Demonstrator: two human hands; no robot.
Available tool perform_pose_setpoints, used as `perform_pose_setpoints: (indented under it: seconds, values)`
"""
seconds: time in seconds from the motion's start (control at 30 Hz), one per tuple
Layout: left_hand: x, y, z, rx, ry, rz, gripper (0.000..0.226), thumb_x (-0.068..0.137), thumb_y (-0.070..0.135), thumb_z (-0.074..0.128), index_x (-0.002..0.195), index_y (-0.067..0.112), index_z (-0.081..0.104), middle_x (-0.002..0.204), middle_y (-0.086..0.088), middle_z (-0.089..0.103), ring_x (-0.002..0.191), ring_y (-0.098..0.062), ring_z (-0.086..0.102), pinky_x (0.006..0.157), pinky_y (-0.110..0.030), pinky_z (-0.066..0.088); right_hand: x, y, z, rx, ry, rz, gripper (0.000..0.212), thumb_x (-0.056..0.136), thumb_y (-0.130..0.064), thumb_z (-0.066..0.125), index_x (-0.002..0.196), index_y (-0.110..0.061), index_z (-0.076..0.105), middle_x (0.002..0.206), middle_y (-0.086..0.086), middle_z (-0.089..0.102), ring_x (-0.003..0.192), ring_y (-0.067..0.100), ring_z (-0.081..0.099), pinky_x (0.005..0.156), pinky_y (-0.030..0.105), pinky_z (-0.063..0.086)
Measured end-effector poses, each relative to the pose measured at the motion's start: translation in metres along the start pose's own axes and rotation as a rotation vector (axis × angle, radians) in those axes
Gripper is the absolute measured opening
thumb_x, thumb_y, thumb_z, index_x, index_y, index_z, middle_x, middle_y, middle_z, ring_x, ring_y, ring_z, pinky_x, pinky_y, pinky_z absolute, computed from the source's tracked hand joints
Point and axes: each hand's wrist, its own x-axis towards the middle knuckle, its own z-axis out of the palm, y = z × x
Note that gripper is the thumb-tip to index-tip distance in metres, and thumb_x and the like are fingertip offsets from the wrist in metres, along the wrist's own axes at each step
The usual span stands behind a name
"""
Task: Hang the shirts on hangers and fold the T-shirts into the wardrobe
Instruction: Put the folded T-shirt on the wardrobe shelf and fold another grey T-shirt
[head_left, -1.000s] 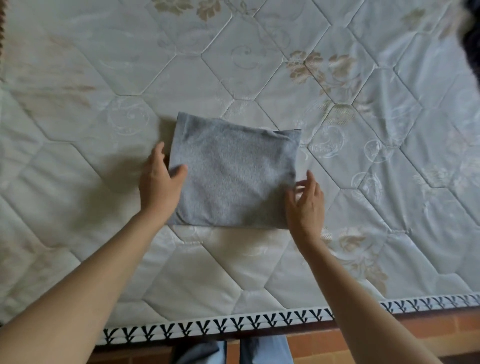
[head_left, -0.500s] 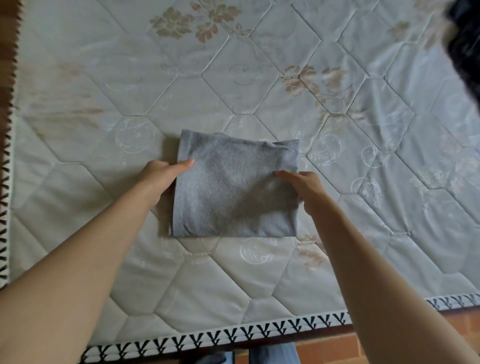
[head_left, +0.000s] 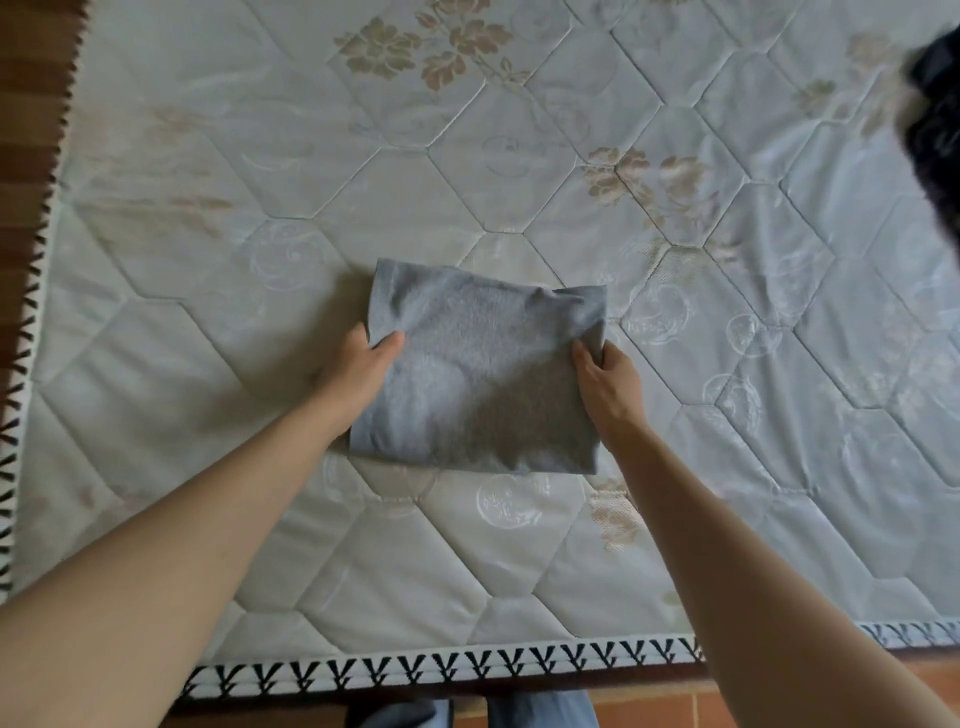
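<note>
The left hand (head_left: 358, 371) grips the left edge of the folded grey T-shirt (head_left: 483, 374), thumb lying on top of the cloth and the fingers tucked out of sight beneath it; the right hand (head_left: 605, 379) pinches the right edge near the far right corner, thumb on top and fingers curled round the side, so that the fabric bunches into small creases between the two hands; both hands are closed on the garment, and whether its far edge is lifted off the surface or merely rucked is hard to tell from this angle. The T-shirt is a compact rectangle, several layers thick, its near edge lying flat on the mattress (head_left: 519, 566), roughly midway between the left and right sides and somewhat nearer the near edge than the far one. The mattress is pale, quilted in hexagons with faded floral print; a black-and-white trim (head_left: 441, 670) runs along its near edge and up its left edge. At the far right edge a dark, blurred garment (head_left: 935, 135) intrudes; below the near edge show reddish floor tiles (head_left: 779, 696) and the person's grey trouser legs (head_left: 540, 712).
</note>
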Motion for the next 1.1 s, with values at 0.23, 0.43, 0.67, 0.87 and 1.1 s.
perform_pose_setpoints:
  seconds: [0.23,0.43,0.67,0.87,1.1]
  values:
    - [-0.064,0.051,0.004,-0.033,0.194,0.105,0.031,0.089,0.039,0.053,0.106,0.016,0.064,0.107,-0.015,0.068,0.103,-0.036,0.062,0.092,-0.044,0.048,-0.036,-0.039,-0.015,-0.130,0.179,-0.248,0.034,0.104,-0.036,0.038,0.084,-0.009,0.041,0.068,-0.002,0.049,0.068,0.022,0.049,0.062,0.038,0.036]
    - [-0.139,0.077,-0.016,-0.163,0.266,0.135,0.021,0.091,0.032,0.057,0.107,0.020,0.064,0.093,-0.004,0.068,0.093,-0.029,0.064,0.083,-0.035,0.049,-0.092,-0.080,-0.072,-0.171,0.109,-0.435,0.035,0.105,-0.037,0.039,0.082,-0.011,0.040,0.065,-0.003,0.050,0.059,0.012,0.047,0.054,0.029,0.036]
    - [-0.267,0.092,-0.046,-0.341,0.317,0.205,0.014,0.100,0.023,0.052,0.105,0.031,0.063,0.096,0.015,0.068,0.092,-0.008,0.065,0.081,-0.028,0.049,-0.170,-0.103,-0.140,-0.137,-0.042,-0.525,0.041,0.103,-0.041,0.042,0.088,-0.005,0.050,0.071,-0.002,0.057,0.065,0.012,0.053,0.061,0.031,0.042]
    - [-0.385,0.107,-0.088,-0.459,0.414,0.218,0.018,0.101,0.022,0.050,0.108,0.031,0.064,0.099,0.015,0.069,0.086,0.002,0.067,0.069,-0.020,0.049,-0.235,-0.142,-0.163,-0.199,-0.243,-0.661,0.037,0.102,-0.040,0.045,0.086,-0.008,0.053,0.071,-0.004,0.057,0.065,0.010,0.053,0.060,0.030,0.041]
    - [-0.505,0.092,-0.151,-0.557,0.639,0.238,0.015,0.100,0.027,0.050,0.104,0.038,0.061,0.107,0.013,0.069,0.091,0.002,0.067,0.075,-0.022,0.049,-0.334,-0.211,-0.143,-0.196,-0.438,-0.831,0.039,0.102,-0.040,0.045,0.104,-0.004,0.061,0.090,0.007,0.067,0.084,0.023,0.063,0.073,0.042,0.052]
